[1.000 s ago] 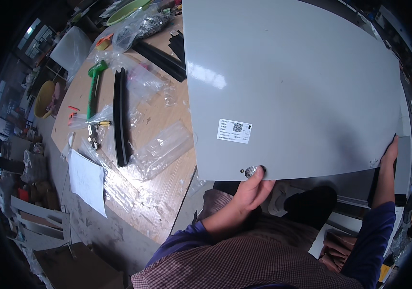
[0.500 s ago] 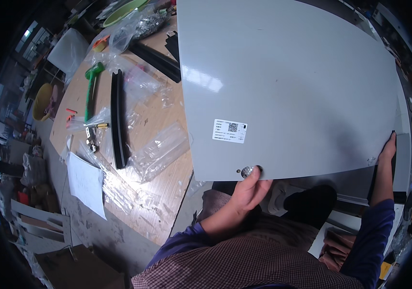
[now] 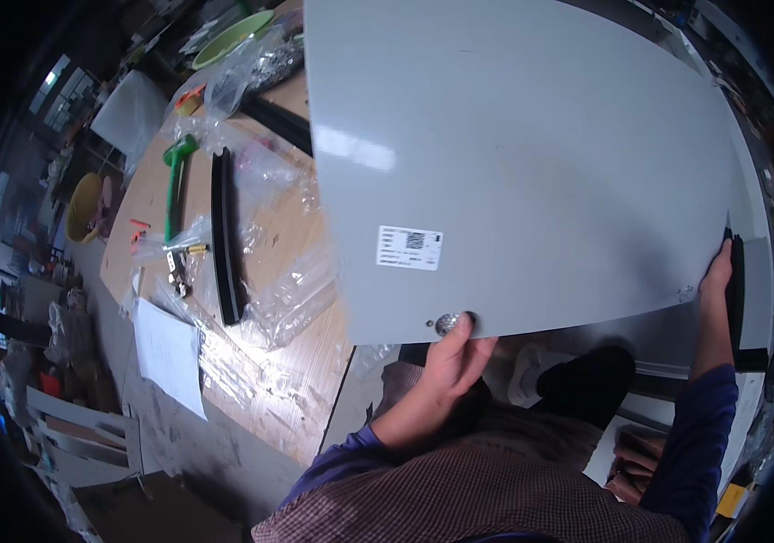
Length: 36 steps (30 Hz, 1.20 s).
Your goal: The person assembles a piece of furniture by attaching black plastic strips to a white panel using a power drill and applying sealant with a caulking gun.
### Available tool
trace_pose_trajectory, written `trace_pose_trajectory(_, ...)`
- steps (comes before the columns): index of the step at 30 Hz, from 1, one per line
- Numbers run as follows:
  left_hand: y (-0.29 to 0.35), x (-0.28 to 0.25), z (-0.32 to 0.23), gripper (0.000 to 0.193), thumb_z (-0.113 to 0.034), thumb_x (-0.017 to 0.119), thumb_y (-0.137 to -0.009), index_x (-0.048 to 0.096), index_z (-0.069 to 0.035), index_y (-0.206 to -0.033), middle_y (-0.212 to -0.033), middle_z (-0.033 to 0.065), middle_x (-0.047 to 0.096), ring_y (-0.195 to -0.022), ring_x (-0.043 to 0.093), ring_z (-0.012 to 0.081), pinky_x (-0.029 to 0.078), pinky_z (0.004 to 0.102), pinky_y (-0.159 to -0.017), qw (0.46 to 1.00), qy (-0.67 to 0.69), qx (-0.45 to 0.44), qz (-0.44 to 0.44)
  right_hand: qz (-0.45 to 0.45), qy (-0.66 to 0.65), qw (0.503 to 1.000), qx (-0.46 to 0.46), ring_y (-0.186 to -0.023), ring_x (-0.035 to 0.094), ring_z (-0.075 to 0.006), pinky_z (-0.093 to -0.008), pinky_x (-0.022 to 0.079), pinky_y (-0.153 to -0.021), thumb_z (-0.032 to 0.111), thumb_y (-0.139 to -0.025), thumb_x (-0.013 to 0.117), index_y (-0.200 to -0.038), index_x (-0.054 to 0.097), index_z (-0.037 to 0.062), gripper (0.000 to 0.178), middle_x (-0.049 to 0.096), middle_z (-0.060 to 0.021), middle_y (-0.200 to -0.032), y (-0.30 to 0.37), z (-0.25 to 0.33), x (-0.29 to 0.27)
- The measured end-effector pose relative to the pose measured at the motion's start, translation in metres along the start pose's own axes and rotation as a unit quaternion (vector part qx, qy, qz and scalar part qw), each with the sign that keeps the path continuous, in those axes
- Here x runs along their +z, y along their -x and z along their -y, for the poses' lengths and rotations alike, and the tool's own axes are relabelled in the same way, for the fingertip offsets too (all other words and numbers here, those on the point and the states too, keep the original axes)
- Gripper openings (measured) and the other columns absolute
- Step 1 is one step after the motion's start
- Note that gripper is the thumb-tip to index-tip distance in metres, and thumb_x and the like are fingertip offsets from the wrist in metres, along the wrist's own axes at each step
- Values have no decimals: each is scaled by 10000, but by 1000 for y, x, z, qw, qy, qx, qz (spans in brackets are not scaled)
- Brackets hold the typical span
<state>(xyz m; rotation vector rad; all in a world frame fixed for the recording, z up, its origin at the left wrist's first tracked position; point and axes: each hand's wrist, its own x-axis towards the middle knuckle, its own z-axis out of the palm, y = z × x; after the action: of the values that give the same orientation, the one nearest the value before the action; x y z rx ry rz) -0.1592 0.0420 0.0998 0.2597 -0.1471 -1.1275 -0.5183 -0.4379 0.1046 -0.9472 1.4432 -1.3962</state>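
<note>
A large grey panel [image 3: 513, 163] is held in both hands, its left side over the counter [image 3: 265, 403] and its near edge toward the person. The left hand [image 3: 452, 357] has a narrow grip on that near edge, thumb on the face beside a round recess [image 3: 446, 324]; the right hand [image 3: 717, 271] clasps the right edge, its fingers partly hidden. On the visible face, the label [image 3: 410, 248] is on and the recess is already made — no fitting shows there, and the panel is not set down.

A black strip [image 3: 226, 244] lies loose on the counter, apart from the panel. Left of it rests a green mallet [image 3: 176, 181] — no hand is on either — and a paper sheet [image 3: 170, 353] overhangs the counter's near-left edge.
</note>
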Motion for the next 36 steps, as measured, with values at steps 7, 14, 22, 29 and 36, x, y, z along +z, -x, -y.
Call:
trace_pose_trajectory(7, -1, 57, -50, 514, -426, 584, -957, 484, -126, -1362, -1361, 36, 511, -1261, 481, 221, 374, 432, -1079, 978, -120, 168, 22, 36, -22, 995, 89, -996, 556, -206, -373, 449, -887, 493, -980, 506, -1223, 594, 49, 514, 611, -79, -1111, 43, -117, 44)
trace_pose_trajectory(14, -16, 99, -68, 443, -385, 518, -1005, 500, -72, -1318, -1275, 65, 563, -1172, 530, 221, 406, 413, -1034, 924, -204, 324, -10, 227, 63, 927, 294, -1032, 576, -195, -407, 492, -830, 541, -955, 525, -1281, 542, 92, 555, 616, -70, -1145, 187, -201, 88)
trace_pose_trajectory(22, -52, 70, -42, 398, -297, 586, -986, 526, -1, -1245, -1174, 84, 609, -1068, 583, 192, 463, 362, -944, 914, -289, 273, -84, 334, 135, 903, 234, -1248, 498, -239, -363, 451, -985, 405, -910, 656, -1417, 411, 13, 686, 496, -140, -1377, 228, -165, 59)
trace_pose_trajectory(29, -77, 30, -8, 334, -221, 755, -865, 632, -10, -1092, -1052, 39, 646, -972, 599, 159, 454, 317, -896, 885, -402, 234, -33, 342, 86, 933, -69, -1387, 355, -294, -397, 313, -1120, 251, -855, 729, -1523, 168, 23, 902, 364, -160, -1511, 174, -46, 57)
trace_pose_trajectory(36, -89, 8, -10, 358, -191, 796, -801, 651, -7, -1071, -1043, 37, 659, -972, 605, 161, 477, 338, -888, 877, -458, 136, 55, 372, 23, 927, -28, -1389, 353, -249, -376, 297, -1127, 65, -853, 663, -1511, 253, 36, 776, 379, -112, -1495, 150, -30, 13)
